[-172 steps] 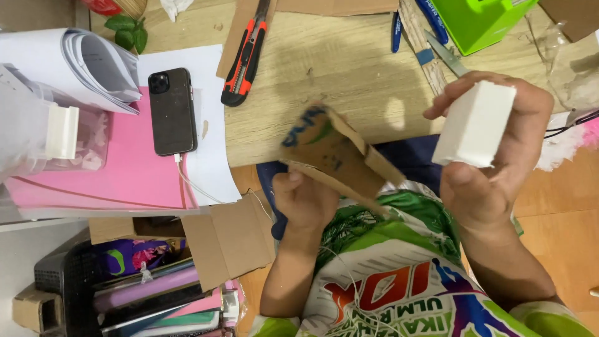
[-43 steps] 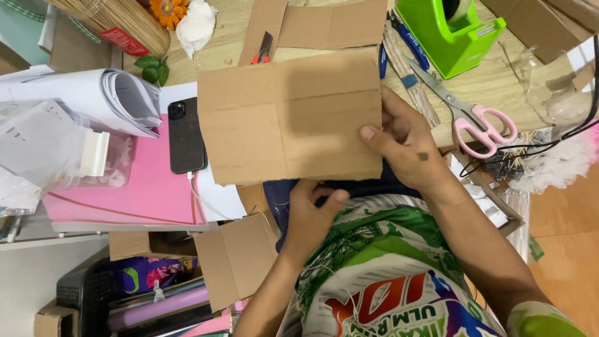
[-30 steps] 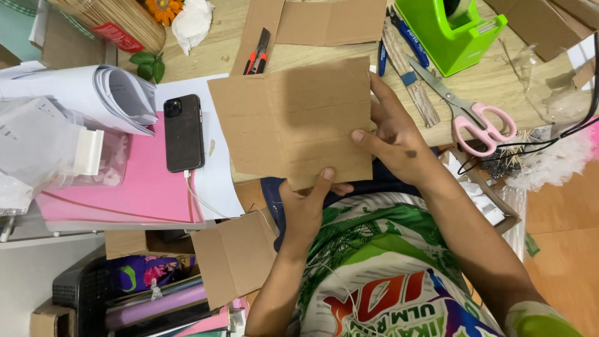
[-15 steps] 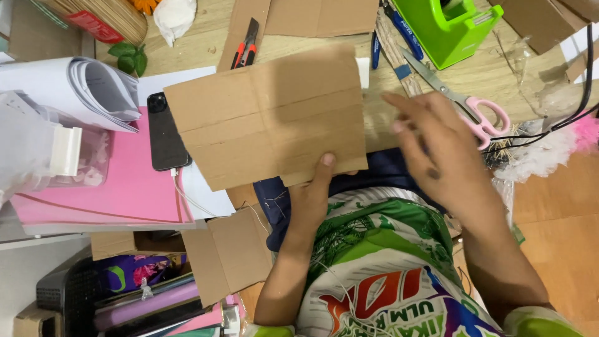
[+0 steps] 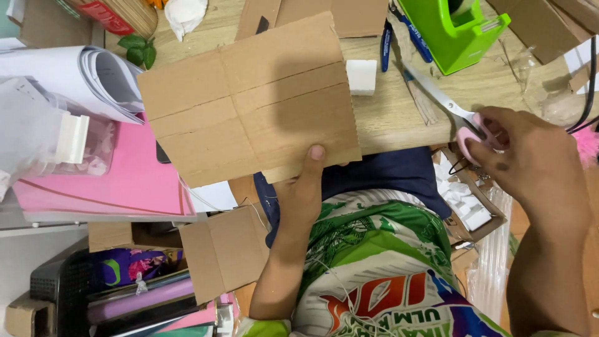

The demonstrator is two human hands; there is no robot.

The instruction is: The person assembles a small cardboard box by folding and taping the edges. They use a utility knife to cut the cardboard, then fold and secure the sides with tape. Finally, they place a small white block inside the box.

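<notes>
Cardboard sheet [image 5: 249, 100] is pinched at its near edge by the left hand [image 5: 306, 187]; right hand [image 5: 530, 156] grips pink-handled scissors [image 5: 458, 118] right. Open box [image 5: 493, 215] holds white foam pieces [image 5: 462, 200].

A creased cardboard sheet [image 5: 249, 103] fills the upper middle of the frame, held over the worktop [image 5: 399, 118] by the left hand [image 5: 306, 187] at its lower edge. Just right of the sheet a foam block [image 5: 361, 77] lies on the worktop. Further right, scissors [image 5: 446, 109] lie slanted, their handles under the fingers [image 5: 486, 134] of the right hand [image 5: 530, 156] at right. A tape dispenser [image 5: 458, 31] stands at the upper right, above the scissors. Rolled paper [image 5: 81, 81] lies at the upper left, with a flat folder [image 5: 118, 181] below it. An open carton [image 5: 218, 253] sits lower left of centre.
</notes>
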